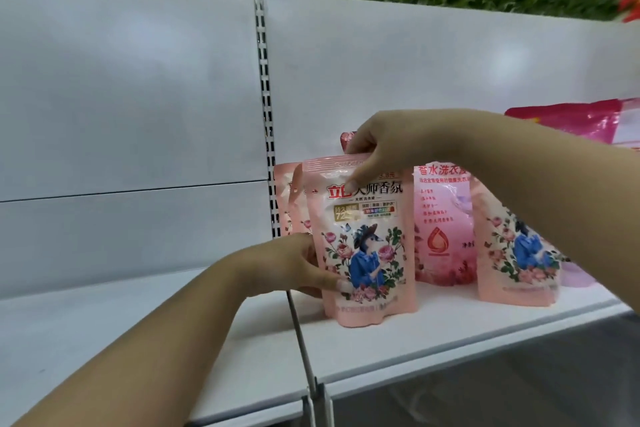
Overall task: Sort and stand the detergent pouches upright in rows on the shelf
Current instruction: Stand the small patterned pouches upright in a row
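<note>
Right hand (pixel 375 152) pinches the top seal of the front pink floral plastic detergent pouch (pixel 367 243); left hand (pixel 298 265) grips its lower left edge. It stands upright on the white metal shelf (pixel 433 340), fronting matching pouches.

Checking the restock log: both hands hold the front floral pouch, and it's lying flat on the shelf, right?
Not flat. The head view shows the front floral pouch standing upright on the shelf, with the right hand gripping its top and the left hand at its lower side.
</note>
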A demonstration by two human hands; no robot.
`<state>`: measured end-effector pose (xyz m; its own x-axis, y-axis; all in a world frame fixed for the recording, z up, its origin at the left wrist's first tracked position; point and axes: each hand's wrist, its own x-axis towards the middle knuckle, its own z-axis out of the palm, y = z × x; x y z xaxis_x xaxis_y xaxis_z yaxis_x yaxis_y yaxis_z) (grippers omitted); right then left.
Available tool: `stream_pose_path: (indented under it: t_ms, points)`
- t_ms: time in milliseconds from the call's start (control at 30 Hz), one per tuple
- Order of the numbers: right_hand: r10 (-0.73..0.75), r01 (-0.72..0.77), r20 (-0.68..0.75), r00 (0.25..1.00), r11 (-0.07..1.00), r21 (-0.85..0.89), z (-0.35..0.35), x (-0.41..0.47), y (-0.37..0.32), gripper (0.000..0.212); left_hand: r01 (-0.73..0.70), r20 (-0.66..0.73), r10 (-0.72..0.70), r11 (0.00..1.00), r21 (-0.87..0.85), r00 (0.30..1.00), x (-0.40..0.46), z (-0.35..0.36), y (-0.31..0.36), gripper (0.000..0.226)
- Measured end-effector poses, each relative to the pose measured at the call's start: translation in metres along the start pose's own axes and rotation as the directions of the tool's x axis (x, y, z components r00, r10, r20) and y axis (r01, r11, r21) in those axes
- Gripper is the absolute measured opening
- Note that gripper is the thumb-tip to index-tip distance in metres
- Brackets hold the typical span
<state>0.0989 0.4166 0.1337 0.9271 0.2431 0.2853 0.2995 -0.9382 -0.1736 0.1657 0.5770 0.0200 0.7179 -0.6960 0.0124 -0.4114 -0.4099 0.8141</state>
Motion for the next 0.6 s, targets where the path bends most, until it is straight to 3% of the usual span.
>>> stream_pose_path:
  t_ms: [167, 267, 400, 600]
  points:
    - [0.072, -0.059, -0.043, 0.996, 0.965, 0.257, 0.002, -0.009, 0.012, 0.008, 0.029, -0.01, -0.029, 1.0, 0.001, 1.0, -0.004, -0.01, -0.002, 0.026]
    - [0.132, -0.075, -0.16, 0.978, 0.944, 0.32, 0.018, -0.006, 0.011, 0.007, 0.042, 0.003, -0.042, 0.999, -0.021, 0.999, -0.004, -0.013, -0.004, 0.024]
    - [0.093, -0.048, -0.31, 0.946, 0.987, 0.15, 0.034, -0.011, 0.012, 0.012, 0.069, 0.012, -0.069, 0.998, -0.002, 0.998, -0.004, -0.009, -0.007, 0.022]
    - [0.0, -0.026, -0.414, 0.91, 0.998, -0.058, 0.038, -0.034, 0.019, 0.036, 0.249, -0.091, -0.238, 0.957, 0.148, 0.967, -0.017, -0.012, 0.0, 0.031]
